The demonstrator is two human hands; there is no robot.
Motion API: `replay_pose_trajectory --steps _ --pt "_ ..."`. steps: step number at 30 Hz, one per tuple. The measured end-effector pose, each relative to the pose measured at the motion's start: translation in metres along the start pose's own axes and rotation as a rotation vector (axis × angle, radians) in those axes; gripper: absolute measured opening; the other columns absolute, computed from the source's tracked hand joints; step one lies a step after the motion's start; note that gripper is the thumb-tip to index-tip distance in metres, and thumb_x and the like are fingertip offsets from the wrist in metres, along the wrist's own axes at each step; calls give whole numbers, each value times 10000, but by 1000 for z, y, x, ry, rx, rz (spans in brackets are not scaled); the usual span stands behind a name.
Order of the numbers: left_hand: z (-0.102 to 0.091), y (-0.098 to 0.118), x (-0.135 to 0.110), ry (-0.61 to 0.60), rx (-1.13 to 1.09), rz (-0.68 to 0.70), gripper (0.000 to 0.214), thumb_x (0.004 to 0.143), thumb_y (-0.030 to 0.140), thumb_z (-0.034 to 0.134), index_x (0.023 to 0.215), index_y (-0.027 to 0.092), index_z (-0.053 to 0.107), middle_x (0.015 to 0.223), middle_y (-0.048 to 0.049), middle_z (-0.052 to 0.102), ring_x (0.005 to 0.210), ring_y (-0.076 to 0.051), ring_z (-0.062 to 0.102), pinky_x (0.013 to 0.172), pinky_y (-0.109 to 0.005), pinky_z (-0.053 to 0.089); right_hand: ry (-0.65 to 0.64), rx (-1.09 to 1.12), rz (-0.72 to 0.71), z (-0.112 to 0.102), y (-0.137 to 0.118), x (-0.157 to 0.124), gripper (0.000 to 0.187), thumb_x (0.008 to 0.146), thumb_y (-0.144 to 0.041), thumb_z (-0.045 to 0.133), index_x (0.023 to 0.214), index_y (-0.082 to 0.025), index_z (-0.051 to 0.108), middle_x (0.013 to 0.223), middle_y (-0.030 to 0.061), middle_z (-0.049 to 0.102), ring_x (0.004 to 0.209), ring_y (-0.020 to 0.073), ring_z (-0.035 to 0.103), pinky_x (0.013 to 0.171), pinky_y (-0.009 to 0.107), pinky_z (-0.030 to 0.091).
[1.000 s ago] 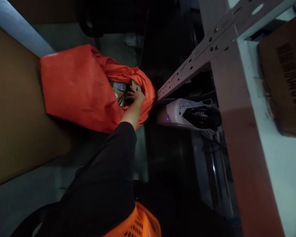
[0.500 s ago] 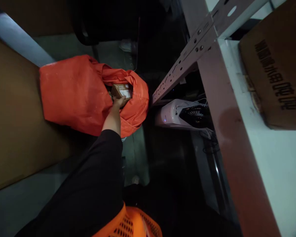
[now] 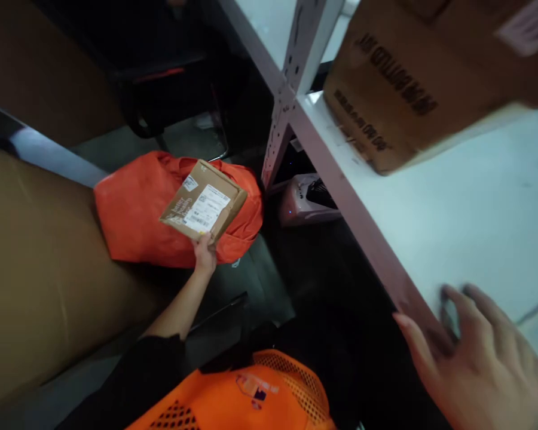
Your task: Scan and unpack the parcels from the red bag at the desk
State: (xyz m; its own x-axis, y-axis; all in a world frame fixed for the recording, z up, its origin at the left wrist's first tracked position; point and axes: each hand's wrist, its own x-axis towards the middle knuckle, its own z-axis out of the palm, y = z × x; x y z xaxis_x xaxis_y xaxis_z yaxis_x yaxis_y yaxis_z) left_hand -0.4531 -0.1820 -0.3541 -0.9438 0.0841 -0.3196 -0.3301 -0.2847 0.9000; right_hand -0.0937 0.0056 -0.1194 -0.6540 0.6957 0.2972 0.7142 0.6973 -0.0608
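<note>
My left hand grips the lower edge of a flat brown cardboard parcel with a white shipping label, holding it up above an orange sack that lies on the floor. My right hand rests on the front edge of a white metal shelf at the lower right. Its fingers are spread over the shelf's surface and hold nothing.
A big cardboard box with black print sits on the shelf above my right hand. A large brown carton fills the left. A white device with a black fan lies under the shelf. An orange mesh vest shows at the bottom.
My left hand has pulled the parcel out of the orange sack and lifted it. The view has swung up and right, and my right hand has come onto the shelf edge.
</note>
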Motion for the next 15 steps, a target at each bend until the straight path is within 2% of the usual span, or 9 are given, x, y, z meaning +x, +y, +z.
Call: replay_pose_trajectory --steps 3,5,7,10,13,14,15 --pt "9 34 -35 -228 55 220 672 676 541 803 1251 249 616 1261 -98 703 1230 -305 665 1073 -451 570 53 88 24 0 -8 9 781 982 -633 570 1662 -332 332 1564 160 522 1405 493 509 1115 726 441" --pt "28 55 -62 -378 122 295 700 683 572 825 1258 222 634 1163 -105 734 1156 -325 703 1038 -465 595 111 187 0 -6 -8 4 742 1003 -635 540 1626 -263 384 1501 190 571 1391 444 538 1112 665 474" --pt "51 72 -94 -515 158 322 704 684 561 860 1241 188 646 1078 -105 746 1072 -330 733 991 -470 619 177 255 50 -24 -1 -12 680 1018 -584 554 1586 -233 424 1479 187 591 1347 386 589 1083 588 523" --pt "88 87 -148 -741 195 366 665 727 516 869 1244 170 634 1091 -116 740 1048 -311 744 979 -466 625 371 204 223 -76 27 -61 599 1006 -511 603 1525 -232 494 1453 155 621 1258 331 652 1073 531 543" --pt "130 92 -203 -970 181 510 794 770 483 848 1427 207 499 1292 -137 674 1160 -288 704 1041 -466 594 595 -32 484 -140 77 -131 580 981 -527 608 1467 -214 564 1375 155 667 1188 347 686 1062 533 553" --pt "144 92 -222 -1045 162 558 870 778 471 841 1501 229 422 1373 -145 629 1203 -286 682 1056 -466 585 619 -126 611 -159 97 -156 593 976 -535 604 1459 -193 575 1362 177 671 1197 370 681 1072 541 546" --pt "159 91 -241 -1117 153 606 934 789 464 829 1559 252 345 1447 -152 575 1240 -288 660 1064 -465 579 589 -212 757 -175 118 -180 611 980 -534 589 1465 -164 569 1376 208 657 1239 395 658 1101 548 522"
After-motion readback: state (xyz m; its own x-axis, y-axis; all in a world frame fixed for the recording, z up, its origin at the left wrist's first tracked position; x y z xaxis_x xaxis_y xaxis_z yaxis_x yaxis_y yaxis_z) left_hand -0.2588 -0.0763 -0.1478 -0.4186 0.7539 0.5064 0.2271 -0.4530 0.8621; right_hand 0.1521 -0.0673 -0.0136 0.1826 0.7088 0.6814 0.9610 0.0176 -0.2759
